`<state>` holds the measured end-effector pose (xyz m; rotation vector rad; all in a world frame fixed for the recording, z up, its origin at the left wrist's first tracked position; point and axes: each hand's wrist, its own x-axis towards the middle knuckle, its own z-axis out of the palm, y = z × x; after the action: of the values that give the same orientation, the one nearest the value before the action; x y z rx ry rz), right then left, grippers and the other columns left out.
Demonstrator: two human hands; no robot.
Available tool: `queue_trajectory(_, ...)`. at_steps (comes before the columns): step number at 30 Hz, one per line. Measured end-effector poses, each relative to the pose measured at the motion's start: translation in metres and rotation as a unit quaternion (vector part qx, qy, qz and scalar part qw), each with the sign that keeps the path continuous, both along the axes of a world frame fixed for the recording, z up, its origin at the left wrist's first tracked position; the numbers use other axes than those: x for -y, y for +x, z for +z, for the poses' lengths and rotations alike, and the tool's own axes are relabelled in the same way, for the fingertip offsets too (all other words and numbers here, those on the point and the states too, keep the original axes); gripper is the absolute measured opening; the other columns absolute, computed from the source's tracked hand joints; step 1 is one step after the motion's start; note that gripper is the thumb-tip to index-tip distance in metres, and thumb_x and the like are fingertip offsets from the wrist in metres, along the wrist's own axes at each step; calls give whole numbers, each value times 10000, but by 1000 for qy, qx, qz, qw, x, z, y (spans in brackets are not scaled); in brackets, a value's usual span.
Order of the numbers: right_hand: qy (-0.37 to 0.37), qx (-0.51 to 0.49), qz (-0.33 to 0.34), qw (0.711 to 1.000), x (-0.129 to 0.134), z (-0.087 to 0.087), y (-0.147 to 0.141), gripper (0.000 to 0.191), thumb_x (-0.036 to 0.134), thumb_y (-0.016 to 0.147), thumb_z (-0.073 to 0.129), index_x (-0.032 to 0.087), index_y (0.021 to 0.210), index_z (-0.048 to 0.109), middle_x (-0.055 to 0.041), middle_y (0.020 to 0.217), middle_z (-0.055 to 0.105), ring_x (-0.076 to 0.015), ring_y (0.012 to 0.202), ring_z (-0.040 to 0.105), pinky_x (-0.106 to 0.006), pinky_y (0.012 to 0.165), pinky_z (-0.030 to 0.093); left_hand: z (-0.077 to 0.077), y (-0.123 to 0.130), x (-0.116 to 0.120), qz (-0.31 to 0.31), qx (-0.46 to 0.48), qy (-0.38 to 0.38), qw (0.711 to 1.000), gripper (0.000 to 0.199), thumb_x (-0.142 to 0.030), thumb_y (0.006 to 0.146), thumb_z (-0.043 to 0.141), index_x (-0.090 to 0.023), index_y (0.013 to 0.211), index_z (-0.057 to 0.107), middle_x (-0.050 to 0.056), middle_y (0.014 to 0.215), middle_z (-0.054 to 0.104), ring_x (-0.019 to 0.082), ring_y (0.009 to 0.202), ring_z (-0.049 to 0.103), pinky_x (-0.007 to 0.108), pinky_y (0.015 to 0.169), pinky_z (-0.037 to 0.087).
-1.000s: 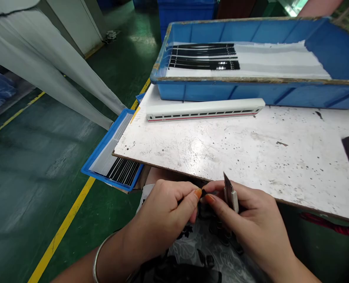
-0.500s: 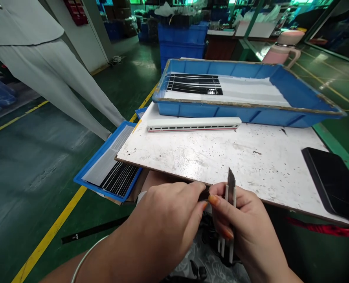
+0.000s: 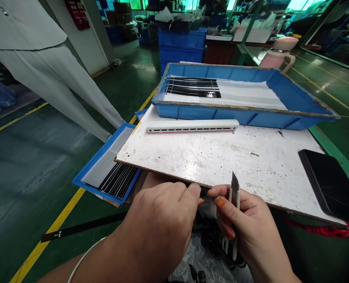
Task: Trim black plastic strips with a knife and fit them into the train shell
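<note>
Head view: a snap-off craft knife is held in a narrow grip by the right hand; the left hand's pinch is unclear; black strips are laid in a blue tray.

A scratched white work board with a brown edge, flecked with black spots, fills the middle of the view. Along the board's far side sits a long blue plastic tray, holding a row of black strips on a white sheet. Just in front of the tray, near the board's far left, lies a white model train carriage shell with a red stripe. At the board's right side lies a flat black rectangular slab.
</note>
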<state>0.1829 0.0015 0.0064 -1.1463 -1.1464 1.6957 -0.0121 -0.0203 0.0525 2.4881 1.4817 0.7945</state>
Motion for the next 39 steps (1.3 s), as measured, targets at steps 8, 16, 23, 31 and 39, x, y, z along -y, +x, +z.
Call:
queue_trajectory(8,111,122,46,985,-4,1,14,363,541,1024,539,238,1140,701,34,566,494,-120,475,452,-225,448,326,-9,1,-8,7,32,-92,995,246,-158,978,433,-154,883,660,42,699,634,207,642,613,329,583,368)
queue_trajectory(16,241,398,62,883,-1,3,30,159,415,1096,407,306,1172,494,100,651,550,-121,488,497,-252,489,345,-56,15,-25,70,308,-380,869,357,-341,987,509,-173,696,631,-13,619,560,130,618,511,273,609,332)
queue_trajectory(23,310,397,114,856,-14,-16,30,261,343,1092,431,237,933,609,72,689,605,-101,556,589,-244,514,387,-72,22,-30,124,451,-508,723,306,-389,940,598,-156,759,678,-32,612,462,97,584,337,253,571,258)
queue_trajectory(31,347,424,121,828,-24,-21,22,415,342,1105,349,227,793,597,18,649,598,-173,523,596,-322,480,405,-74,20,-30,147,482,-543,672,361,-327,929,620,-164,623,520,-17,629,456,114,630,359,258,602,291)
queue_trajectory(39,346,392,152,839,-27,-22,18,406,290,1103,343,222,784,586,7,634,583,-173,481,562,-311,450,416,-79,20,-29,155,486,-530,678,369,-322,916,630,-165,601,519,-11,619,468,119,631,378,250,615,318)
